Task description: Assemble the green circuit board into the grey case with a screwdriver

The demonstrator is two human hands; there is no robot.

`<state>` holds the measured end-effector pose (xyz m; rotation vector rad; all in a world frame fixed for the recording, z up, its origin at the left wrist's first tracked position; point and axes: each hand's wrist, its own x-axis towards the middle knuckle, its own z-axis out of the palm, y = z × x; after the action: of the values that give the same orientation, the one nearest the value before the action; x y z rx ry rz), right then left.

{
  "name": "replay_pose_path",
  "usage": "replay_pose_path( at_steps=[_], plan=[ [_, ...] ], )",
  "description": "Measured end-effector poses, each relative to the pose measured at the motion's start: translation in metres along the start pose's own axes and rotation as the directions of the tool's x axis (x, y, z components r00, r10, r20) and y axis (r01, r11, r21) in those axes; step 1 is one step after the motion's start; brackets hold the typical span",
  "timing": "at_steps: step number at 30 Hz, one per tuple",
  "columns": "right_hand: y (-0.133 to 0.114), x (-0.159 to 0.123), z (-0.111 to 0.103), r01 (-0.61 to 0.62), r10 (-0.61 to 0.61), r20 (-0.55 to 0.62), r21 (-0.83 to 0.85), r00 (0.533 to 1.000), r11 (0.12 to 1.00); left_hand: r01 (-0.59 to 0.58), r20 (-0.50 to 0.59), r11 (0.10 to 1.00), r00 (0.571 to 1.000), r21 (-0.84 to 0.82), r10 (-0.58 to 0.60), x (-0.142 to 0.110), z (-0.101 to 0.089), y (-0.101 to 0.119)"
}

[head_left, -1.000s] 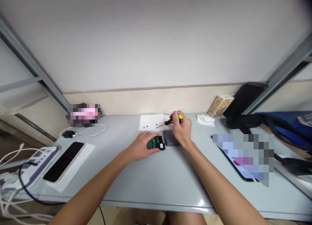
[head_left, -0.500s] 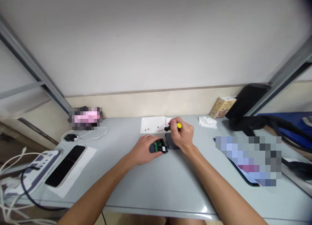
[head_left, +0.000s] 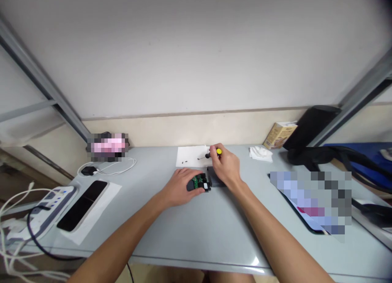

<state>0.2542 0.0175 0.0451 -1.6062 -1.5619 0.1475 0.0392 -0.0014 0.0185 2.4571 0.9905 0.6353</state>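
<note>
My left hand [head_left: 180, 188] is closed around a small dark device with an exposed green circuit board [head_left: 196, 182] and black blocks at its right end, one with a white label. Fingers lie along its far side, the thumb along its near side. My right hand [head_left: 225, 164] grips a screwdriver [head_left: 218, 152] with a black and yellow handle. Its thin shaft points left, the tip at a tiny dark screw on a white sheet of paper [head_left: 190, 152]. Several tiny screws lie there. A dark grey flat part [head_left: 218, 181] sits right of the device, partly hidden under my right hand.
To the left are a phone [head_left: 82, 205] on paper, a power strip [head_left: 52, 209] with cables and a black charger [head_left: 88, 171]. At the right lie crumpled tissue [head_left: 261, 153], a yellow box [head_left: 280, 134], a black cylinder [head_left: 312, 125] and a blurred-out tablet-like object [head_left: 306, 209].
My right hand has moved slightly left with the screwdriver, bringing its tip down to the screw on the paper. My left hand keeps holding the device in nearly the same place.
</note>
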Motion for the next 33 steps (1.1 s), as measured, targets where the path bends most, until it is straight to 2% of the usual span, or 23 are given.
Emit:
replay_pose_path(
  at_steps=[3,5,7,9,12,16,23,28,33],
  plan=[
    [-0.002,0.000,-0.002,-0.015,0.015,-0.001,0.001,1.000,1.000,0.007,-0.104,1.000,0.995,0.018,-0.005,0.002,-0.006,-0.002],
    [-0.002,0.001,-0.003,-0.028,0.028,0.006,-0.001,1.000,1.000,0.056,-0.175,0.997,0.983,0.047,-0.047,0.008,-0.011,-0.006],
    [-0.002,0.001,-0.003,-0.034,0.034,0.013,0.004,0.999,0.999,0.101,-0.199,0.986,0.977,0.129,-0.074,0.020,-0.018,-0.012],
    [-0.001,0.002,-0.002,-0.036,0.036,0.010,0.012,0.999,0.999,0.048,-0.131,0.962,0.991,0.269,-0.012,0.036,-0.024,-0.017],
    [0.000,0.002,-0.001,-0.043,0.043,0.014,0.010,0.999,0.999,-0.113,0.051,0.893,0.994,0.435,0.100,0.060,-0.028,-0.023],
    [0.004,0.003,-0.001,-0.062,0.062,0.023,0.010,0.998,0.998,-0.125,0.149,0.862,0.987,0.492,0.058,0.079,-0.025,-0.028],
    [0.006,0.005,-0.002,-0.055,0.055,-0.008,0.033,0.998,0.998,-0.136,0.138,0.857,0.987,0.497,0.077,0.077,-0.022,-0.023],
    [0.006,0.005,-0.002,-0.052,0.053,-0.015,0.038,0.998,0.998,-0.079,0.099,0.880,0.994,0.469,0.037,0.077,-0.018,-0.016],
    [0.004,0.005,-0.004,-0.056,0.057,-0.021,0.045,0.998,0.997,-0.021,0.059,0.909,0.998,0.417,-0.004,0.081,-0.010,-0.023]
  ],
)
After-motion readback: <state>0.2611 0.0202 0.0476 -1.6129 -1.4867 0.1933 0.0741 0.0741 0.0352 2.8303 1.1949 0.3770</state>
